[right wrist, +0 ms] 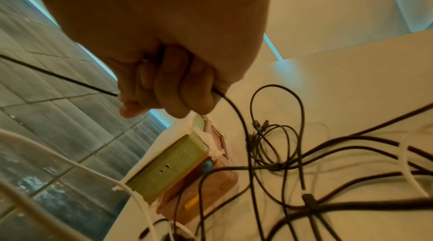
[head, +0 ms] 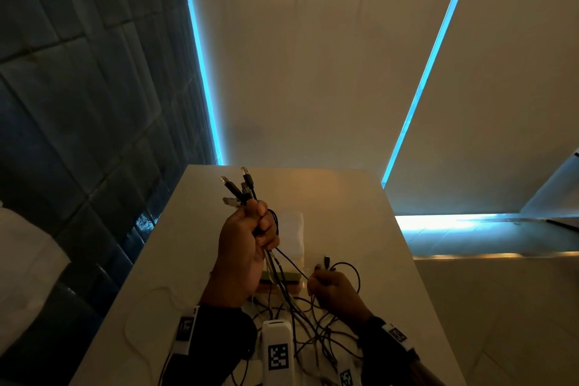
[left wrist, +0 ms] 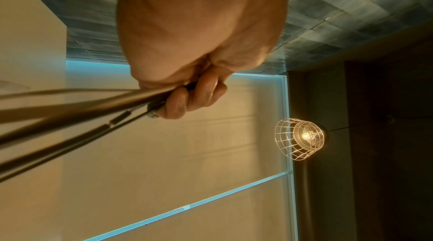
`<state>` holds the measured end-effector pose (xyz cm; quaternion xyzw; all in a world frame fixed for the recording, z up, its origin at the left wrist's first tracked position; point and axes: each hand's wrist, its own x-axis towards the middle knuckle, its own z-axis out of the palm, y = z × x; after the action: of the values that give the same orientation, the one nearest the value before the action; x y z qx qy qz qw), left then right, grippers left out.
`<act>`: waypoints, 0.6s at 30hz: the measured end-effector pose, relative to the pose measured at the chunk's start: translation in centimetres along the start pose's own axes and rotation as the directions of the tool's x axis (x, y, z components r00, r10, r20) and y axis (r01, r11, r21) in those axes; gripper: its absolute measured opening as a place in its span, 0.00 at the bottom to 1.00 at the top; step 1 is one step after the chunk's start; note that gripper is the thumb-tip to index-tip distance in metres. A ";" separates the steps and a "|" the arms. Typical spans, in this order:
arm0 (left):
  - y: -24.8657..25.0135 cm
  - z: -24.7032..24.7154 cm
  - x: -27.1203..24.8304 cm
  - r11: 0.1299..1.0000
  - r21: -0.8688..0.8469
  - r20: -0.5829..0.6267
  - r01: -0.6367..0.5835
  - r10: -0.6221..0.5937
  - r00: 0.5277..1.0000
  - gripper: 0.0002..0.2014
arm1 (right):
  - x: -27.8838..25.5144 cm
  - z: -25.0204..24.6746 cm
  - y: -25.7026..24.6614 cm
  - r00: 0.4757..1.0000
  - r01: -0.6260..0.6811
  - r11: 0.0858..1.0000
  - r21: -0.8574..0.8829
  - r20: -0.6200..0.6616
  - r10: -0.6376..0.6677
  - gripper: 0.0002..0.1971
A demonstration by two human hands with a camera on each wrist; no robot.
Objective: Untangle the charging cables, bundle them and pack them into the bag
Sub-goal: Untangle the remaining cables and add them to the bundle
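Plainly early in the job, judging from the white table (head: 360, 204): most of the charging cables (right wrist: 351, 152) sprawled across its near end in a loose black-and-white tangle, crossing one another, not yet sorted or coiled. Just beyond the tangle, a small stack of flat packets, green on pink (right wrist: 168, 167), with a pale folded thing (head: 293, 229) behind it, possibly the bag, though too dim to tell. Nothing packed so far as can be seen.

Raised above the table, the left hand (head: 244, 241), fingers curled tight into a fist round a gathered bunch of cable ends, the plugs (head: 238, 188) fanning out of the top and the leads trailing down into the heap. So one set of ends collected, at least.

Lower and to the right, the right hand (head: 332, 288), fingers (right wrist: 175, 87) closed on a single thin black cable (right wrist: 236, 115), its small plug poking up above the knuckles and a loop hanging beside.

Left to do, by this reckoning: drawing each lead free, bundling, packing.
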<state>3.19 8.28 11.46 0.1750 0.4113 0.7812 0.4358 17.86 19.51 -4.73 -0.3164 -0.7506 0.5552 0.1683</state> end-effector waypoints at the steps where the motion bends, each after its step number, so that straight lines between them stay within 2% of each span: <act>1: 0.0 0.0 0.0 1.000 0.006 -0.004 -0.002 0.002 1.000 0.17 | 0.1 0.0 0.5 1.000 -0.018 1.000 -0.023 -0.001 0.018 0.18; 7: 0.1 -0.5 0.1 0.999 0.047 -0.052 0.016 -0.013 0.999 0.17 | 0.1 0.2 1.8 0.994 -0.099 0.993 -0.067 -0.048 0.096 0.18; 10: 0.3 -0.6 0.1 0.995 0.100 -0.080 0.005 0.003 0.997 0.17 | 0.4 -0.1 -0.2 0.979 -0.164 0.986 -0.043 -0.134 0.157 0.17; 13: 0.1 -0.5 -0.1 0.992 0.130 -0.110 0.003 0.012 0.994 0.17 | 0.1 -0.9 -5.1 0.977 -0.061 0.977 0.202 -0.190 0.100 0.14; 15: -0.2 -0.2 -0.2 0.990 0.142 -0.135 0.015 0.004 0.991 0.17 | -0.5 -1.4 -9.1 0.986 0.038 0.931 0.364 -0.166 0.025 0.13; 18: -0.4 0.3 -0.4 0.985 0.171 -0.166 0.025 0.004 0.986 0.16 | -1.4 -1.4 -13.2 0.981 0.189 0.900 0.394 -0.116 -0.155 0.14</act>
<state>3.81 8.22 11.35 0.1441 0.5132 0.7521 0.3875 15.90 17.16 8.26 -0.2298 -0.6377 0.6672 0.3088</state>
